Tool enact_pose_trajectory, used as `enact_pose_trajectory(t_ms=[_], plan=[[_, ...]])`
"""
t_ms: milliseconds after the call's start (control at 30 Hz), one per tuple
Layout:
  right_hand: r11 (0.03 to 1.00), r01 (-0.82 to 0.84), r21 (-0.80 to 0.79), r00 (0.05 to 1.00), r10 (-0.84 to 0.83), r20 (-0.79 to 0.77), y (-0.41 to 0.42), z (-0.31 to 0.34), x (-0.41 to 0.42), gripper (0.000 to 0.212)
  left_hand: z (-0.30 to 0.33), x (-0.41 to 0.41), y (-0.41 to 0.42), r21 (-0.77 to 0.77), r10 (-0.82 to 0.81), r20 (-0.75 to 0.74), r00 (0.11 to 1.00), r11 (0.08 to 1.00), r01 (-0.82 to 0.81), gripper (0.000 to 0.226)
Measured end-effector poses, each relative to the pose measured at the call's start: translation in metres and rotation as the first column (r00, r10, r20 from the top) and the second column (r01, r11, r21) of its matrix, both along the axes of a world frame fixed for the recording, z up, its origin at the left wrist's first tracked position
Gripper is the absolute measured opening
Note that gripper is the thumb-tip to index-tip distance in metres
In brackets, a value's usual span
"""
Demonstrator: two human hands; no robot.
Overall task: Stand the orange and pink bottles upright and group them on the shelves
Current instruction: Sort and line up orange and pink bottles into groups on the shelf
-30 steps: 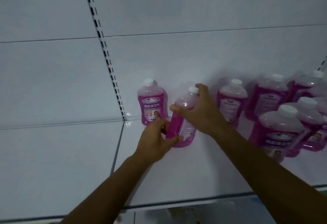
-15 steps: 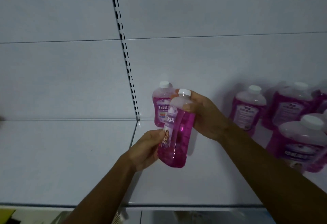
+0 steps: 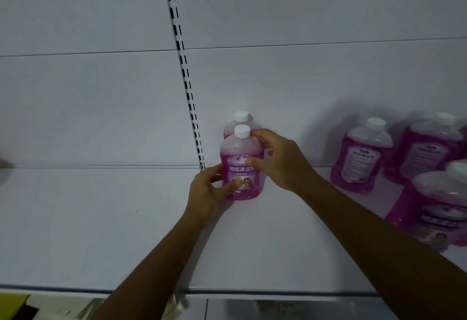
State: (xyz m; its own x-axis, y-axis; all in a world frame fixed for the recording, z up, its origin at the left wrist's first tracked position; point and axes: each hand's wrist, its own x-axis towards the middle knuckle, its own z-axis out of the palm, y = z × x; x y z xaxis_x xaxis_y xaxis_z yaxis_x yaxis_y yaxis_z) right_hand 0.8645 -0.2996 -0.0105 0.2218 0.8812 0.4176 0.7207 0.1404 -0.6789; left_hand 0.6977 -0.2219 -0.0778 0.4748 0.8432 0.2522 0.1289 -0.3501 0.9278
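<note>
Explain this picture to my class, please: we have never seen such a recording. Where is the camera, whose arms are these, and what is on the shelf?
No machine here: a person wears one camera on the head, looking forward and down, so the two arms reaching in are that person's own. The surface is a white shelf with a white back wall. The left hand and the right hand together hold a pink bottle with a white cap, upright, label facing the camera. A second pink bottle stands directly behind it. More pink bottles stand in a group to the right.
</note>
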Motion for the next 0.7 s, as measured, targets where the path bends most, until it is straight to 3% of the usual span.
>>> enact_pose_trajectory(t_ms=[233, 567, 633, 700], plan=[[0.993, 0.099, 0.061, 0.995, -0.1, 0.02, 0.007, -0.011, -0.007, 0.059, -0.003, 0.006, 0.007, 0.088, 0.089, -0.099, 0.991, 0.993, -0.08, 0.055], [0.984, 0.174, 0.045, 0.979, -0.178, 0.096, -0.002, -0.011, -0.005, 0.062, -0.004, 0.011, 0.002, 0.133, 0.005, -0.152, 0.988, 0.991, 0.016, 0.046], [0.981, 0.194, 0.023, 0.976, -0.195, 0.093, -0.004, -0.009, -0.007, 0.063, -0.007, 0.011, -0.004, 0.118, 0.125, -0.172, 0.977, 0.987, -0.105, 0.045], [0.986, 0.165, -0.016, 0.978, -0.162, 0.128, -0.01, -0.01, -0.007, 0.068, -0.012, 0.008, -0.015, 0.233, 0.351, -0.166, 0.922, 0.922, -0.309, 0.037]])
